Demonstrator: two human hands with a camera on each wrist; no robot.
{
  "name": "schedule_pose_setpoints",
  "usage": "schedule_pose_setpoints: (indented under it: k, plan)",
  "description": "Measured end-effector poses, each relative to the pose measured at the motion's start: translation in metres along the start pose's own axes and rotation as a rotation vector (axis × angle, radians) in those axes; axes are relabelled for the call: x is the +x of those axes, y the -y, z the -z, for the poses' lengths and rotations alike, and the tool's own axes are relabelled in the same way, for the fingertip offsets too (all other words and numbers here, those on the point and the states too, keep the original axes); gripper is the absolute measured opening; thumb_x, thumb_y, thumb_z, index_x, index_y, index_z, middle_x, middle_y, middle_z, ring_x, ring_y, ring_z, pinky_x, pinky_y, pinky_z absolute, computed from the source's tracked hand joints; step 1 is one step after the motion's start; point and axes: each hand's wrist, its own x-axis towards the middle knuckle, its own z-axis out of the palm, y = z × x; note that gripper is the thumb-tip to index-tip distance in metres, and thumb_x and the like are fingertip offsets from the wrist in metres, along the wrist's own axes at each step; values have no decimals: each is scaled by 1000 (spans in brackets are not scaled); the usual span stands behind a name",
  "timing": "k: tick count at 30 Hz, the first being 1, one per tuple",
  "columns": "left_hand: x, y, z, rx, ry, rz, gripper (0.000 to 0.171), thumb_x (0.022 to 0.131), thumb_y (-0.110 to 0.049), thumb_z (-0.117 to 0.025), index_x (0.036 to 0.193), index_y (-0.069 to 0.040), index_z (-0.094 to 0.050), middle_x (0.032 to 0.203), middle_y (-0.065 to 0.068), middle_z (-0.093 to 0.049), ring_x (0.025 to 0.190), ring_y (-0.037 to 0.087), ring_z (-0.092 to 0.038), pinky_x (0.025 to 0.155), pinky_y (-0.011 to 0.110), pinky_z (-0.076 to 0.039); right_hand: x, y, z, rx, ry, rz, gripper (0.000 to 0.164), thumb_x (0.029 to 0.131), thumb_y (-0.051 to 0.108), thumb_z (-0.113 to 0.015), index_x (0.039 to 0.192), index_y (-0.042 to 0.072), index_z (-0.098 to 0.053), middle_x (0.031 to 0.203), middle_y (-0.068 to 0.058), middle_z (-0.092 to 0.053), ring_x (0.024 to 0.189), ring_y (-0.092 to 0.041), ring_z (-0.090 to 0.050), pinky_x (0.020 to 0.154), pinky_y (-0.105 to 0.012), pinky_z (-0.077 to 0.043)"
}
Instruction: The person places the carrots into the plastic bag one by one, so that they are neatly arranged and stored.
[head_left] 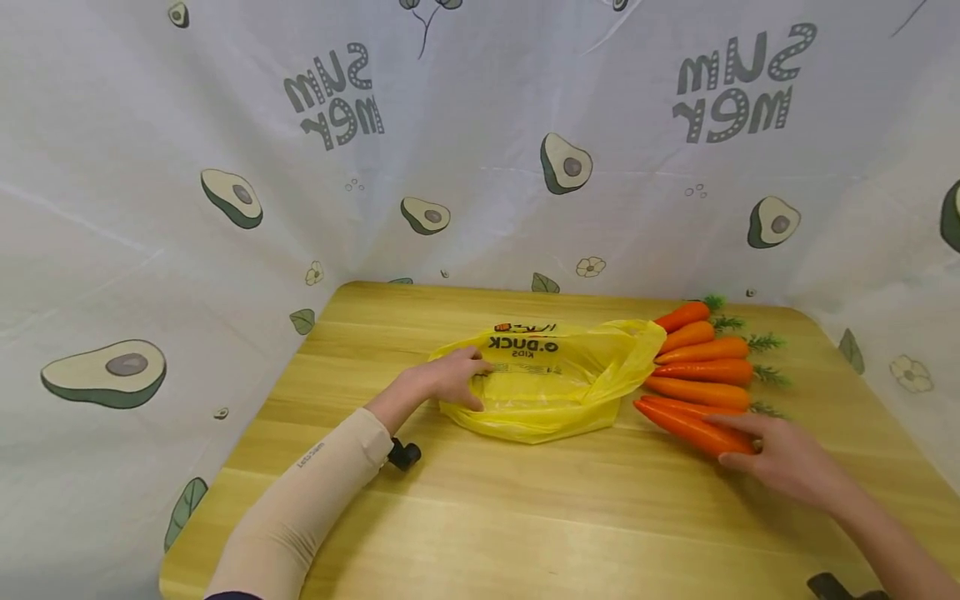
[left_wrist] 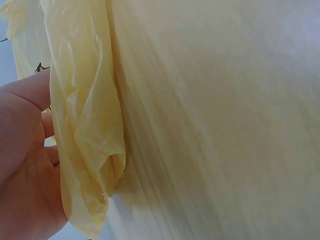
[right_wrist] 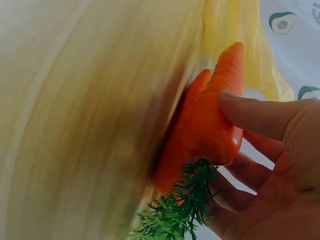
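Note:
A yellow plastic bag (head_left: 555,392) with dark printing lies on the table, its mouth spread. My left hand (head_left: 450,377) reaches into the bag's left side, thumb and fingers apart. In the left wrist view, crumpled yellow film (left_wrist: 90,120) hides its fingertips. To the right, my right hand (head_left: 787,454) pinches an orange toy-like carrot (head_left: 684,427) between thumb and fingers. Green leaves (right_wrist: 192,195) hang at its thick end in the right wrist view. Another carrot (right_wrist: 172,155) lies close against the held one, on its table side.
Several more carrots (head_left: 701,371) lie in a row right of the bag, tips toward it and green tops outward. The wooden table (head_left: 525,508) meets a white curtain (head_left: 480,167) printed with avocados at its back and sides. A black device (head_left: 405,454) is at the left wrist.

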Motion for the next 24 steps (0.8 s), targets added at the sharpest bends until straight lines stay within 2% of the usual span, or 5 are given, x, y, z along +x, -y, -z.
schedule_pose_setpoints:
  k: [5,7,14,19,24]
  plan:
    - [1,0,0,-1,4,4,75,90,-39,-76,155,-23,-43,158,10,-35,142,27,-39,112,44,-41,1,3,3,-4,-8,20,58,81,29,-83,130,2,-67,121,-33,-64,95,-34,-62,71,-41,-48]
    - [1,-1,0,0,10,8,75,90,-39,-76,155,-23,-42,159,10,-33,144,27,-37,113,44,-41,2,5,4,-9,-12,36,58,81,28,-83,130,3,-67,121,-32,-65,93,-32,-61,71,-40,-48]
    - [1,-2,1,9,19,9,75,91,-40,-75,156,-24,-41,160,10,-32,145,28,-36,113,45,-41,5,12,12,-5,-40,99,56,81,26,-84,130,4,-67,122,-31,-66,107,-52,-62,82,-64,-50]
    - [0,-3,1,1,16,0,74,91,-39,-75,155,-24,-41,158,10,-34,142,27,-39,110,44,-43,9,21,22,-23,-46,104,56,81,29,-84,131,8,-68,119,-27,-69,98,-38,-65,74,-49,-53]
    - [0,-3,1,-2,9,0,74,90,-38,-76,155,-23,-43,156,9,-36,140,27,-41,110,44,-43,14,32,30,-24,-90,150,52,82,28,-84,127,6,-70,118,-26,-69,102,-45,-66,80,-58,-53]
